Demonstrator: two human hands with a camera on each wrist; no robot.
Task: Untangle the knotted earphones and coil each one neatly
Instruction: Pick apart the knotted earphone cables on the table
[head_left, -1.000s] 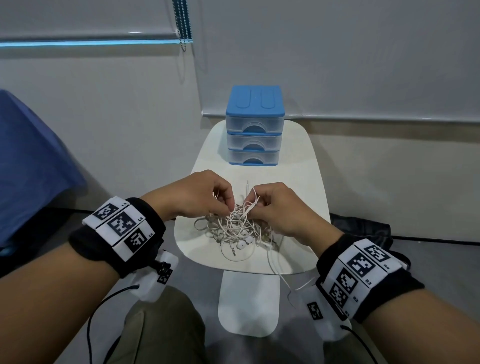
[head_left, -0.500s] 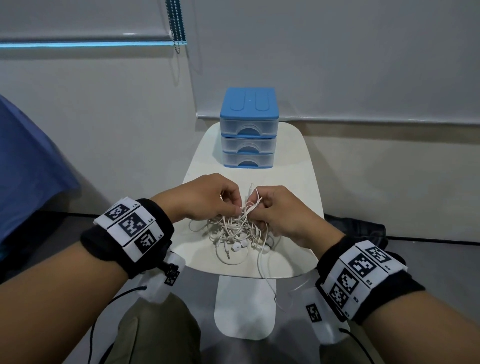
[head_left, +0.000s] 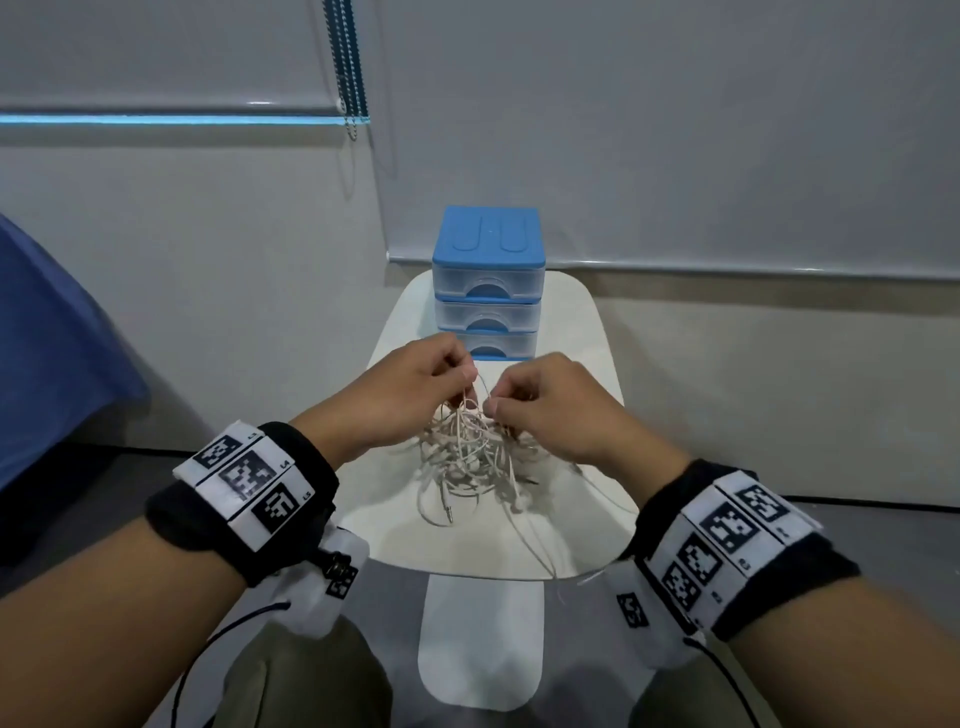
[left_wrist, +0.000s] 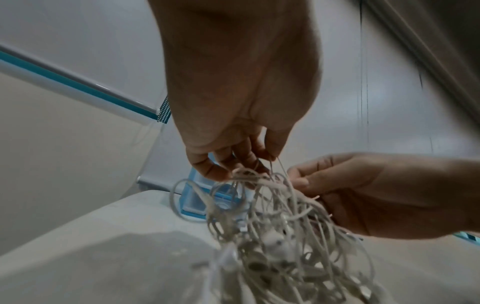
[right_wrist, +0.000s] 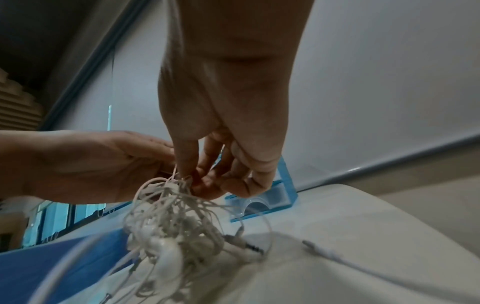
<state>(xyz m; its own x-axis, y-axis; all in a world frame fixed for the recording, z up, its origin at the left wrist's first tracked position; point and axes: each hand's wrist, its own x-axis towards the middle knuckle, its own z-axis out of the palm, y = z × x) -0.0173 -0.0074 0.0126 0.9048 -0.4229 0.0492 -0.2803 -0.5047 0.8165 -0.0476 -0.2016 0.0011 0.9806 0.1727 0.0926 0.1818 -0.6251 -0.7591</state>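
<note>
A knotted bundle of white earphones (head_left: 470, 457) hangs from both hands over the small white table (head_left: 582, 332), its lower loops and plugs resting on the top. My left hand (head_left: 415, 387) pinches cords at the top left of the bundle (left_wrist: 272, 222), fingers curled. Just to its right, my right hand (head_left: 540, 402) pinches other strands at the top of the tangle (right_wrist: 176, 222). The two hands sit close together. One jack plug (right_wrist: 249, 245) and a loose cord end (right_wrist: 319, 250) lie on the table. A long cord trails off the table's near edge.
A small drawer unit (head_left: 488, 283) with a blue top and three clear drawers stands at the table's far end, just behind the hands. A white wall and roller blinds rise behind it. Blue fabric (head_left: 47, 353) lies at the left. My knees are below the table's near edge.
Both hands have lifted the top of the bundle a little higher and moved slightly apart, stretching the strands between them. The grip points stay at the top of the tangle.
</note>
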